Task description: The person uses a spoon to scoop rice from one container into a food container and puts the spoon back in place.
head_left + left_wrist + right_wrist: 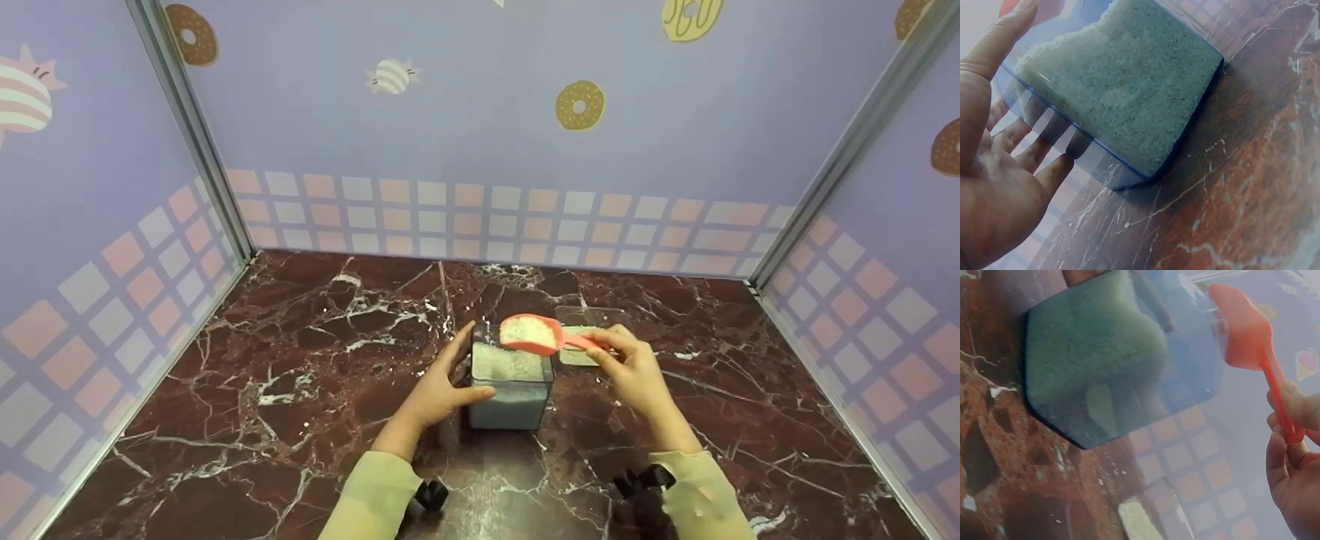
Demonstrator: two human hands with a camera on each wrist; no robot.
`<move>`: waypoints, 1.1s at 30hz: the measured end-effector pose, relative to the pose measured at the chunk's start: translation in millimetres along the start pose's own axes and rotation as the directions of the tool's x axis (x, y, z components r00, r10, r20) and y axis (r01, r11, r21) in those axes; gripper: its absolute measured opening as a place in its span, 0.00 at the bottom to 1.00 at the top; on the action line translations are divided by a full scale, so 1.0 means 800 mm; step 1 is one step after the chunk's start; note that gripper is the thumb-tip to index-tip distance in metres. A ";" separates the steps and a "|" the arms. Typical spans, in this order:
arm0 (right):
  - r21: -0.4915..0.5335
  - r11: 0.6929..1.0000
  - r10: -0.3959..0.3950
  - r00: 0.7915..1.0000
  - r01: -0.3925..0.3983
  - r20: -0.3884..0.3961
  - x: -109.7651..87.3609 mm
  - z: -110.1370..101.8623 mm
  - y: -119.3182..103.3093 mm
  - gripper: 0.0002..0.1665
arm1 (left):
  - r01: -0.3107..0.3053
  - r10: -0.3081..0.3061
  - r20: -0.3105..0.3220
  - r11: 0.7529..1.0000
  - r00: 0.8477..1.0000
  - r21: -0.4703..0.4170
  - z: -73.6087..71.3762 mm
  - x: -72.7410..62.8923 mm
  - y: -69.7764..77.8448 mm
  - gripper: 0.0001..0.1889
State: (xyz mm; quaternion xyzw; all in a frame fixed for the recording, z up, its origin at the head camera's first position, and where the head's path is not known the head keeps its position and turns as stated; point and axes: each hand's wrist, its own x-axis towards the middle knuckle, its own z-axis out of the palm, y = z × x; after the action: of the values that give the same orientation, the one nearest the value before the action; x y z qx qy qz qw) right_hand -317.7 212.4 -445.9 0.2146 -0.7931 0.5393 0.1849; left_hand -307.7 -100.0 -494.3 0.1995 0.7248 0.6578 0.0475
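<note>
A clear, bluish plastic container (510, 405) stands on the table with white rice (1123, 84) heaped unevenly inside. My left hand (442, 379) spans its near left corner, the straight fingers along the left side and the thumb across the front near the rim. Above the container's opening hangs a red scoop (556, 337) filled with rice. The right hand (634, 367) pinches the scoop's handle between thumb and fingers, holding the bowl nearly level. In the right wrist view the underside of the scoop shows beside the container's rim.
Behind the right hand sits a lower clear box (592, 311) with rice in it, partly covered by that hand. White grains are scattered on the dark red marbled table (315, 420). Patterned panels (480, 135) close in the back and both sides.
</note>
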 end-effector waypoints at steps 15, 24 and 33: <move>-0.164 0.985 0.026 0.988 -0.052 -0.155 0.007 -0.054 0.019 0.13 | 0.007 -0.007 -0.001 1.000 1.000 0.014 0.000 0.001 -0.001 0.59; -0.305 0.924 0.165 0.960 -0.231 -0.228 0.006 -0.075 0.056 0.14 | 0.006 -0.005 -0.008 1.000 1.000 0.013 0.000 0.002 -0.003 0.60; -0.497 0.835 0.145 0.965 -0.238 -0.219 0.002 -0.072 0.072 0.11 | -0.005 0.005 -0.010 1.000 1.000 0.015 0.000 0.001 -0.003 0.60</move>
State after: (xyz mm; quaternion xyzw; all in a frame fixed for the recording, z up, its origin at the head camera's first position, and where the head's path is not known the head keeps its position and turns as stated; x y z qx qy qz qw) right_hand -346.8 284.8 -469.3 0.0286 -0.9073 0.3377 0.2487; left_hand -309.2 -99.7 -496.3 0.1981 0.7293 0.6536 0.0407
